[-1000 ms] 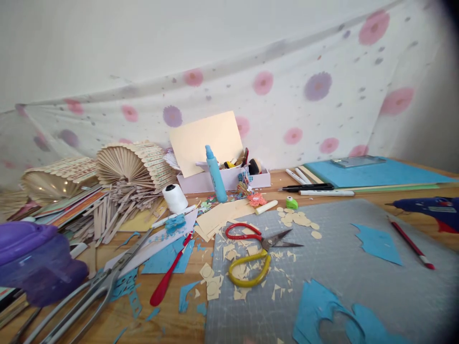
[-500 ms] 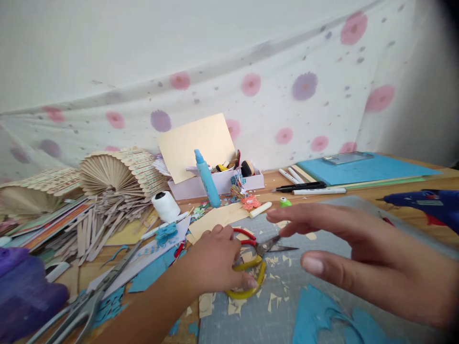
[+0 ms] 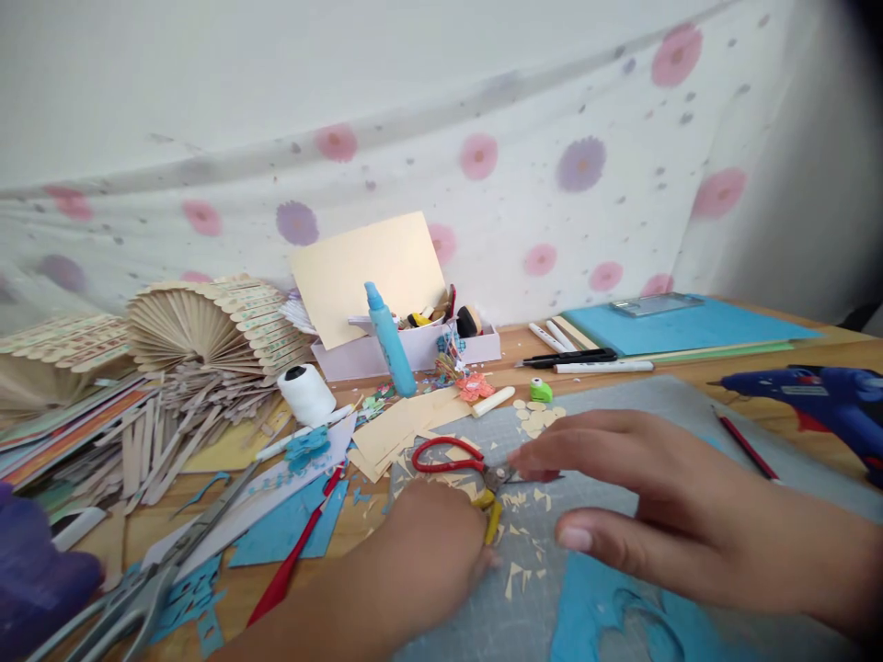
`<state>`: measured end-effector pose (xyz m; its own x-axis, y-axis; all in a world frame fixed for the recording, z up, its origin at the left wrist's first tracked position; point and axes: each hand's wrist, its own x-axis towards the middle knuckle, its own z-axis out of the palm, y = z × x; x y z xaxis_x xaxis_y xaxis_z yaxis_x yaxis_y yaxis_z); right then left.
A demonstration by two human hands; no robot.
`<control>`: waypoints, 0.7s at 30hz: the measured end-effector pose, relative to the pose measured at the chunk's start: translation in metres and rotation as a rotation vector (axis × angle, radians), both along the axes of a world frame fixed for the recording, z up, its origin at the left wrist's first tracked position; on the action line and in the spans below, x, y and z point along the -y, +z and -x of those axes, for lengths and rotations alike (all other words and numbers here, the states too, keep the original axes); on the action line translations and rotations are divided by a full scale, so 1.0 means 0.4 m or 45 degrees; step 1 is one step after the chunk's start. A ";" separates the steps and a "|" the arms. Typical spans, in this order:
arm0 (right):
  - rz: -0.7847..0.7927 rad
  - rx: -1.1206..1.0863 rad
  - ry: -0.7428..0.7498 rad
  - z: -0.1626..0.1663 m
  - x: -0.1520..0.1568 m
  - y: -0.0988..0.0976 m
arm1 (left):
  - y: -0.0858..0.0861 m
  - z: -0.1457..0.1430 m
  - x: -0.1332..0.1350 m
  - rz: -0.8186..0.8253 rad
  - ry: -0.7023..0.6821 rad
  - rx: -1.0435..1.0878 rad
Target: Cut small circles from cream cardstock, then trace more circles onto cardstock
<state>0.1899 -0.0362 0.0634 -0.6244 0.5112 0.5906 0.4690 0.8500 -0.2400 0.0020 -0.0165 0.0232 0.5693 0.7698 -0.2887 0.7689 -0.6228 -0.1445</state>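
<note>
My left hand [image 3: 438,538] is curled low over the cutting mat [image 3: 593,400], palm down, hiding most of the yellow handle of the scissors [image 3: 452,457]. Its fingers are folded underneath, so what they hold, if anything, is out of sight. The scissors' red handle loop shows beyond my knuckles. Above the blade end, my right hand [image 3: 662,506] hovers with thumb and fingers apart, holding nothing; its fingertips overlap the blades. Small cream paper scraps [image 3: 517,577] lie between the hands. Under my right hand is a cut blue sheet [image 3: 586,598].
At left are large metal scissors [image 3: 155,570], wooden sticks [image 3: 148,450] and a thread spool [image 3: 305,395]. A blue bottle [image 3: 391,340] leans by the white box [image 3: 345,357]. To the right sit a glue gun [image 3: 804,395], a pencil [image 3: 749,446] and a green punch [image 3: 541,390].
My left hand has moved down and curled inward over the yellow handle. The red handle has swung left, away from the yellow one. My right hand has shifted slightly left, still spread.
</note>
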 end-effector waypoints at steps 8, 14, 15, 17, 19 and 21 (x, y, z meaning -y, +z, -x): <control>-0.096 -0.110 0.049 -0.028 -0.003 0.007 | 0.023 0.031 -0.034 -0.350 0.162 0.335; -0.065 -0.300 0.006 -0.026 -0.032 -0.053 | 0.046 0.103 -0.089 -0.482 0.475 1.304; 0.001 -0.316 -0.021 -0.017 -0.039 -0.070 | 0.046 0.106 -0.088 -0.455 0.470 1.516; 0.196 -0.404 -0.150 0.007 -0.052 -0.103 | 0.041 0.100 -0.071 -0.332 0.387 1.890; 0.466 -0.520 -0.243 0.033 -0.056 -0.132 | 0.028 0.081 -0.037 -0.172 0.243 2.137; 0.687 -0.607 -0.216 0.056 -0.052 -0.150 | 0.013 0.057 0.006 -0.025 0.082 2.212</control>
